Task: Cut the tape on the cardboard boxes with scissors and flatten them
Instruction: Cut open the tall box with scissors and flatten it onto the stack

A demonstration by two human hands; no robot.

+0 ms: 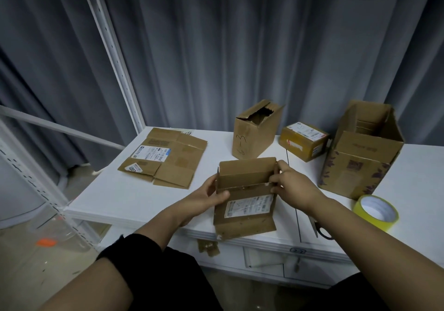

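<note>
A small brown cardboard box [245, 198] with a white label sits at the table's front edge, its flaps open. My left hand [211, 196] grips its left side, thumb on the front face. My right hand [292, 186] holds its right side, fingers curled over the edge. Scissors [320, 229] lie on the table under my right forearm, partly hidden. A flattened box [165, 157] lies at the left of the table.
At the back stand a torn upright box [254, 130], a small taped yellow box [304, 141] and a tall open box [360, 152] at the right. A yellow tape roll [376, 210] lies near the right front. White table [120, 198]; metal shelving at left.
</note>
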